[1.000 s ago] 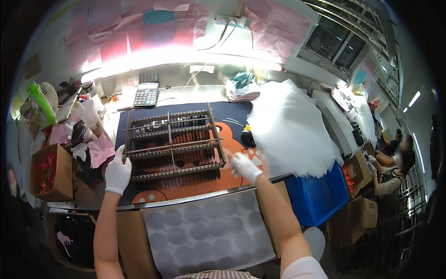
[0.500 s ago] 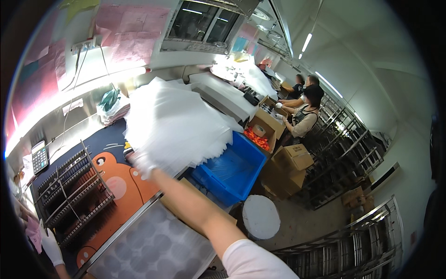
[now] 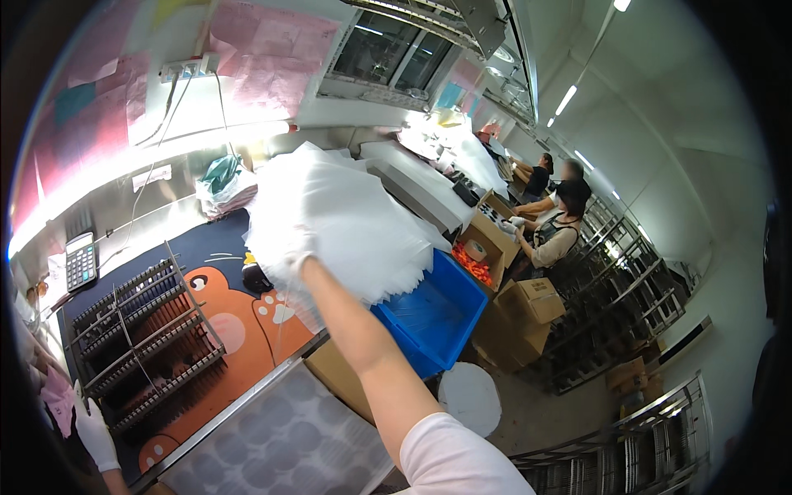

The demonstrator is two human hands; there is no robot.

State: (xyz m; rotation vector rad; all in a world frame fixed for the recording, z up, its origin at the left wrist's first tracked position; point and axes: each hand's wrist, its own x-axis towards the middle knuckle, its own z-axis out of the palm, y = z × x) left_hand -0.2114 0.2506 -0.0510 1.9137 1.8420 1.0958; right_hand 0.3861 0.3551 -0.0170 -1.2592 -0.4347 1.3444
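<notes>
My right hand (image 3: 299, 252), in a white glove, reaches over the near left part of a fanned pile of thin white sheets (image 3: 338, 214). Its fingers are blurred, so their grip cannot be made out. A translucent sheet edge shows just below it, over the orange cartoon mat (image 3: 223, 309). At the lower left, my gloved left hand (image 3: 95, 433) has its fingers stretched out beside a pink cloth-like piece (image 3: 58, 400). Right of that hand stands a dark metal rack (image 3: 148, 330) with rows of slots. Nearest me, a translucent sheet (image 3: 280, 437) covers several round dark shapes.
A blue plastic bin (image 3: 437, 313) stands right of the pile, near cardboard boxes (image 3: 528, 305) and a white round-topped stool (image 3: 470, 396). A calculator (image 3: 81, 262) lies by the wall. Co-workers (image 3: 557, 223) work farther along the bench. Metal racks (image 3: 610, 289) line the right.
My right hand has moved from the mat beside the pile onto the near part of the white sheets. My left hand stays by the pink piece. The view has shifted slightly.
</notes>
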